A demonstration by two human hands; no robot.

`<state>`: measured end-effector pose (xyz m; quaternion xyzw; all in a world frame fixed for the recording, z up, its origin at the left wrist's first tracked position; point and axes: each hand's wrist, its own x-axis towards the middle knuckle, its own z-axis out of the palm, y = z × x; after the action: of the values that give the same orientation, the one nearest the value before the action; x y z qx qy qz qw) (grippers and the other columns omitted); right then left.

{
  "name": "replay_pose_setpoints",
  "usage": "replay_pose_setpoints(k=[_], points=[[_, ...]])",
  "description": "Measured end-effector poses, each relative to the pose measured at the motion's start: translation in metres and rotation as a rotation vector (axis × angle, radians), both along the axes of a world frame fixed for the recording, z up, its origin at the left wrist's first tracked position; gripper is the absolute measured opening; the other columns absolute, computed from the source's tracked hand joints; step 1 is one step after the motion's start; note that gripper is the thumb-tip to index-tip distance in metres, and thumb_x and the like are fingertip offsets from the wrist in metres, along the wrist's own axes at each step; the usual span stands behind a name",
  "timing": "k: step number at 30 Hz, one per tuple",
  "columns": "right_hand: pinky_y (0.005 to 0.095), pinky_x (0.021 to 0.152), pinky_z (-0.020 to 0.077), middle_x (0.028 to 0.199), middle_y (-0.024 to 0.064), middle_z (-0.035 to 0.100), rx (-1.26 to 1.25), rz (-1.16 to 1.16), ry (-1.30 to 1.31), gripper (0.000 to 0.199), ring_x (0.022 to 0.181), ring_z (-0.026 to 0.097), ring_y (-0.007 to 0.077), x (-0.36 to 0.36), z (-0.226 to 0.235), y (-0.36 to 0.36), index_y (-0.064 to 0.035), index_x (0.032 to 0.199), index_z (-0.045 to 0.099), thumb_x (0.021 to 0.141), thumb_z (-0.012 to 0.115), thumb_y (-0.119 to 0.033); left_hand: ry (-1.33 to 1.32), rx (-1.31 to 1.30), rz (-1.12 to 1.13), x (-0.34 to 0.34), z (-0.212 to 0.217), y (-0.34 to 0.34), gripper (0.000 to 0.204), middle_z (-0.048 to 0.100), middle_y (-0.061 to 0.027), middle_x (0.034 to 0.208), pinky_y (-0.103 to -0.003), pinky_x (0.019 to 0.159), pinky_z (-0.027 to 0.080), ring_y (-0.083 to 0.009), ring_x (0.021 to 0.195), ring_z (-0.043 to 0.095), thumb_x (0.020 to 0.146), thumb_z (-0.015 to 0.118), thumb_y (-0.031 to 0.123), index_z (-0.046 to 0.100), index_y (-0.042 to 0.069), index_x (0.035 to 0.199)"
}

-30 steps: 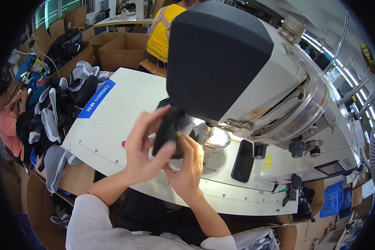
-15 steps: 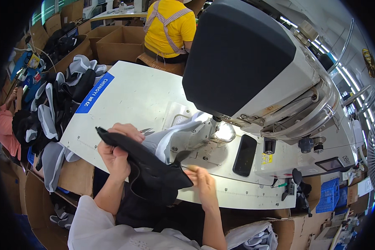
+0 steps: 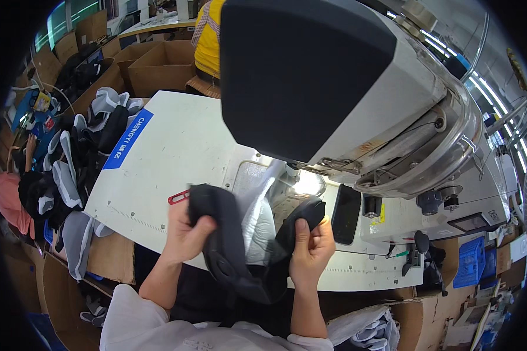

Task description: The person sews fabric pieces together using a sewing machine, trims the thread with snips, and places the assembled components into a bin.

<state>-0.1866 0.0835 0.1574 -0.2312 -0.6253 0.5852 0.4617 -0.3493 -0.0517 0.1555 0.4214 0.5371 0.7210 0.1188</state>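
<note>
A black fabric piece with a pale grey lining hangs in a U between my hands, over the near edge of the sewing table. My left hand grips its left end, thumb on the near side. Its right end is pinched by my right hand between thumb and fingers. The grey part reaches back under the head of the sewing machine, towards the lit needle area. Just beyond my left hand shows a red scissors handle; the blades are hidden.
A black phone lies on the table right of the needle area. Black and grey pieces are heaped at the left. Cardboard boxes stand behind, near a person in yellow. Another box sits at lower right.
The black piece has been spread from a bunched fold into a wide U, showing its grey lining. My right hand has moved right and up. The view has shifted slightly.
</note>
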Motion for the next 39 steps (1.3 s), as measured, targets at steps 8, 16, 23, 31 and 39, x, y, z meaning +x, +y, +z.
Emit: replay_pose_setpoints(k=[8,16,23,31,39], points=[[0.0254,0.085,0.0486,0.120,0.0180,0.051,0.096,-0.126,-0.218,0.042,0.100,0.060,0.0164,-0.003,0.018,0.021,0.0022,0.128,0.036,0.091,0.056,0.004,0.155,-0.387,-0.087,0.015,0.038,0.046,0.030,0.066,-0.0103,0.069,-0.026,0.056,0.048,-0.0111,0.060,0.060,0.088,0.067,0.021,0.064,-0.007,0.096],[0.0206,0.075,0.0489,0.105,0.0107,0.058,0.041,-0.053,-0.229,0.030,0.087,0.059,0.0100,-0.003,0.018,0.030,0.0001,0.116,0.044,0.089,0.057,0.008,0.133,-0.452,-0.129,0.007,0.044,0.058,0.030,0.064,-0.0107,0.066,-0.026,0.053,0.046,-0.0122,0.056,0.057,0.088,0.067,0.021,0.062,-0.008,0.086],[0.0148,0.066,0.0416,0.087,0.0049,0.064,0.088,-0.039,-0.050,0.017,0.076,0.054,0.0030,-0.009,0.011,0.033,0.0006,0.104,0.052,0.090,0.058,0.007,0.113,-0.463,-0.146,0.003,0.039,0.063,0.030,0.063,-0.0109,0.065,-0.029,0.052,0.045,-0.0131,0.055,0.055,0.088,0.067,0.021,0.061,-0.008,0.086],[0.0200,0.078,0.0471,0.098,0.0114,0.068,0.054,-0.025,-0.080,0.017,0.089,0.061,0.0084,-0.010,0.012,0.033,0.0063,0.106,0.061,0.089,0.058,0.007,0.130,-0.478,-0.142,0.001,0.042,0.064,0.029,0.063,-0.0108,0.066,-0.029,0.053,0.046,-0.0129,0.056,0.055,0.088,0.066,0.020,0.061,-0.008,0.088],[0.0231,0.082,0.0475,0.098,0.0119,0.068,0.203,-0.081,-0.206,0.018,0.090,0.062,0.0112,-0.010,0.009,0.037,0.0077,0.107,0.062,0.089,0.057,0.008,0.115,-0.476,-0.149,0.000,0.047,0.065,0.028,0.063,-0.0107,0.067,-0.029,0.057,0.046,-0.0119,0.060,0.054,0.088,0.066,0.019,0.061,-0.009,0.091]])
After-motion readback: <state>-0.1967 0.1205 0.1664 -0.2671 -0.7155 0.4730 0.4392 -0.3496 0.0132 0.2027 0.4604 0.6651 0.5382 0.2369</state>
